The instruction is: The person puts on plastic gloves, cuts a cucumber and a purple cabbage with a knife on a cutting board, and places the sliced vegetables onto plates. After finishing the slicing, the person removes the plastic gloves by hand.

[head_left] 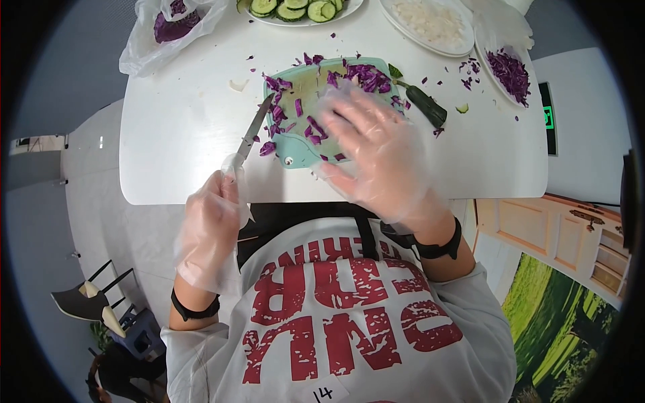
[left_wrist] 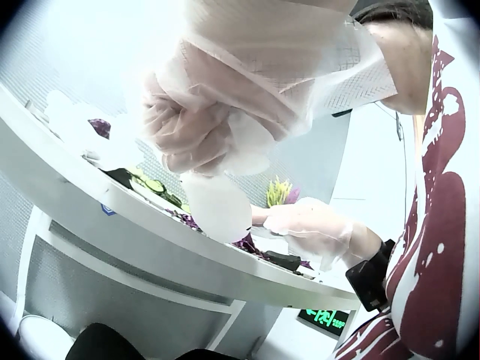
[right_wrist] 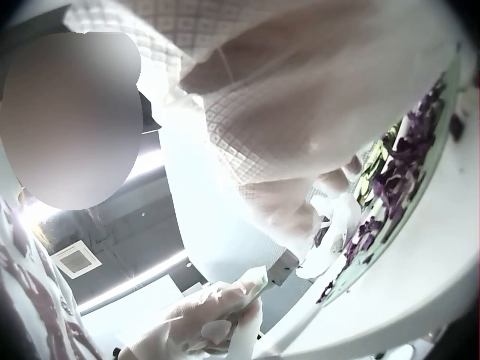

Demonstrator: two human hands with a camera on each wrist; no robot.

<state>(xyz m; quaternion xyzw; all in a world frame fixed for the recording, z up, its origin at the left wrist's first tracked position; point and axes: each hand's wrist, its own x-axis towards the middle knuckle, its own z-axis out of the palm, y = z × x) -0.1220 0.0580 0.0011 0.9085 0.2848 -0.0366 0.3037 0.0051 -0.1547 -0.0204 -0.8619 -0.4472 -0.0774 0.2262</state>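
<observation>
In the head view my gloved left hand (head_left: 211, 218) grips the handle of a knife (head_left: 256, 124), its blade pointing up and away along the left side of a light green cutting board (head_left: 295, 144). Chopped purple cabbage (head_left: 368, 78) is scattered over the board, thickest at its far edge. My right hand (head_left: 376, 151), gloved too, spreads over the board's right half with fingers extended toward that cabbage, hiding part of the board. In the right wrist view the fingers (right_wrist: 289, 210) overlap the area beside the cabbage pieces (right_wrist: 397, 176). A curled left fist (left_wrist: 195, 124) fills the left wrist view.
A dark green cucumber end (head_left: 425, 106) lies right of the board. Beyond it stand plates of sliced cucumber (head_left: 293, 10), pale chopped pieces (head_left: 430, 25) and shredded cabbage (head_left: 508, 75). A plastic bag (head_left: 144, 50) with purple cabbage sits at the far left of the white table (head_left: 175, 154).
</observation>
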